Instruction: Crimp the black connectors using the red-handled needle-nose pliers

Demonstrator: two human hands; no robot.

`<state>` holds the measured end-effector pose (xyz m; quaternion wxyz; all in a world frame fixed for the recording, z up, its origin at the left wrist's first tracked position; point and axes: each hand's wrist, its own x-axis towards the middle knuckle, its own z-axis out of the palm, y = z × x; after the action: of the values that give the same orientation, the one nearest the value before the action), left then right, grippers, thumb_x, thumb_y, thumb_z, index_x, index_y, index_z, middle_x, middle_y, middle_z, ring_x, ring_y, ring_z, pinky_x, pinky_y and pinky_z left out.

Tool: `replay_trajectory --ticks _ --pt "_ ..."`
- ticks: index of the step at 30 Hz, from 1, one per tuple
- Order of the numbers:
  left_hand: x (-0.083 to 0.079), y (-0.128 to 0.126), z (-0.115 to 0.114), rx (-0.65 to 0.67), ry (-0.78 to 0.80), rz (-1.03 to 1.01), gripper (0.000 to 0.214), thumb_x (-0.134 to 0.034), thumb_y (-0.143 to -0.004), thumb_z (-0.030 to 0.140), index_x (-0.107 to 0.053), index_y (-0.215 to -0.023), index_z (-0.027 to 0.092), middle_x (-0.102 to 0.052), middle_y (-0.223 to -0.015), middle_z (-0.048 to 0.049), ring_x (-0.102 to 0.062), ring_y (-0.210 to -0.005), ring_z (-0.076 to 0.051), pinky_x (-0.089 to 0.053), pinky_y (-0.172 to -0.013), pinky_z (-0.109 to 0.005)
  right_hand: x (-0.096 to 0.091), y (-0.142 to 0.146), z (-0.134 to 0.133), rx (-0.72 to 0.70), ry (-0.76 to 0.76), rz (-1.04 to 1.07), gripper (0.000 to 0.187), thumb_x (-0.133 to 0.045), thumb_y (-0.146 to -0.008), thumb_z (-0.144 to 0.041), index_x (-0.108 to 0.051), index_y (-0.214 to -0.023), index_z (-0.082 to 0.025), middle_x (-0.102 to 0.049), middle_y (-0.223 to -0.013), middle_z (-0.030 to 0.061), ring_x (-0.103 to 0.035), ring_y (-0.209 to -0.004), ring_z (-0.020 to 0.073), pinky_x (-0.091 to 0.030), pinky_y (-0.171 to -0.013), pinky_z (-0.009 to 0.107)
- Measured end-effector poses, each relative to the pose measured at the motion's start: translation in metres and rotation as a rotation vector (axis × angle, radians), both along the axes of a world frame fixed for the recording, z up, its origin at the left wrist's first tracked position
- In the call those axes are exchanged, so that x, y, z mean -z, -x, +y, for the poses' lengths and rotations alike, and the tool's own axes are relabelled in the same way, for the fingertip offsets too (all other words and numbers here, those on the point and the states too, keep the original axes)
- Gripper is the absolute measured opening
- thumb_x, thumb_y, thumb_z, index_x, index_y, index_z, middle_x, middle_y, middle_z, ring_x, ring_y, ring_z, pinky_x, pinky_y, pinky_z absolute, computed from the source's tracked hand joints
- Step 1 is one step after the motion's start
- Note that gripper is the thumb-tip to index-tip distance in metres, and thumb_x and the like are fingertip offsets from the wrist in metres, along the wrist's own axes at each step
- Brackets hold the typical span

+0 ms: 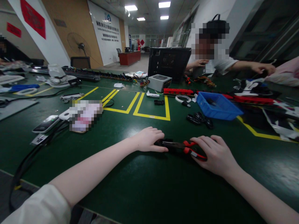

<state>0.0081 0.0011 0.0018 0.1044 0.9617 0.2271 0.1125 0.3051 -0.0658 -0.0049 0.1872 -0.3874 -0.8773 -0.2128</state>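
The green table (144,189) serves as the bench, and the blue tray (218,115) on it is taken as the reference. Beyond the tray and to its left, a large black case (169,62) stands upright. In front of that case, also left of the tray, sits a grey vented box (160,82); neither hand touches either one.

Work in hand: judged to be under way and unfinished, since pliers and piece are both held. No completed result can be confirmed. Several loose black pieces (193,119) lie just beside the tray's near left corner, unhandled; whether they have been worked on cannot be told.

Right hand (213,155): nearer the person than the tray, fingers curled over the handles, which stand somewhat parted. Left hand (150,140): nearer the person and well left of the tray, thumb and fingers pinched about a small item.

Pliers (186,150): red-handled, held level, nose pointing away from the right hand toward the left.

Small dark piece (159,142): at the left fingertips, left of the tray, meeting the pliers' nose. Whether the jaws bite on it cannot be determined.
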Motion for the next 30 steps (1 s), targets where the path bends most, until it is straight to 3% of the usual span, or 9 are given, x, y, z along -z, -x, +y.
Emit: replay_trajectory --ticks 9,14,17,30 --pt "-0.0001 -0.0006 -0.0001 0.007 -0.028 0.008 0.045 -0.049 -0.093 0.061 -0.058 -0.085 0.018 -0.061 -0.085 -0.0027 -0.057 -0.076 -0.019 -0.035 -0.07 -0.03 -0.0014 0.0027 -0.0018 -0.01 -0.086 -0.047 0.034 -0.058 -0.083 -0.031 -0.058 -0.112 -0.013 -0.068 -0.098 0.0131 -0.062 -0.083 0.0246 -0.04 -0.08 0.04" --pt "0.0008 -0.0003 0.0001 0.01 -0.01 0.003 0.048 -0.041 -0.098 0.056 -0.059 -0.078 0.017 -0.059 -0.079 -0.0018 -0.055 -0.072 -0.017 -0.033 -0.069 -0.03 -0.0019 0.0011 -0.0022 0.008 -0.078 -0.03 0.034 -0.057 -0.083 -0.032 -0.058 -0.112 -0.015 -0.069 -0.096 0.0119 -0.062 -0.08 0.0241 -0.04 -0.077 0.04" --pt "0.0025 0.0002 0.0013 0.004 0.018 -0.006 0.049 -0.045 -0.095 0.06 -0.059 -0.075 0.017 -0.059 -0.079 -0.0015 -0.054 -0.071 -0.016 -0.033 -0.068 -0.029 -0.0016 0.0002 -0.0016 -0.006 -0.068 -0.022 0.033 -0.059 -0.083 -0.032 -0.059 -0.111 -0.015 -0.069 -0.095 0.0115 -0.062 -0.08 0.0237 -0.04 -0.076 0.039" --pt "-0.0002 -0.0003 -0.0001 -0.013 0.068 -0.017 0.046 -0.054 -0.089 0.063 -0.057 -0.077 0.018 -0.059 -0.079 -0.0003 -0.054 -0.071 -0.016 -0.035 -0.069 -0.029 -0.0042 0.0026 -0.0029 0.039 -0.098 -0.024 0.042 -0.06 -0.082 -0.032 -0.056 -0.121 -0.015 -0.068 -0.107 0.0136 -0.063 -0.092 0.0278 -0.038 -0.089 0.046"
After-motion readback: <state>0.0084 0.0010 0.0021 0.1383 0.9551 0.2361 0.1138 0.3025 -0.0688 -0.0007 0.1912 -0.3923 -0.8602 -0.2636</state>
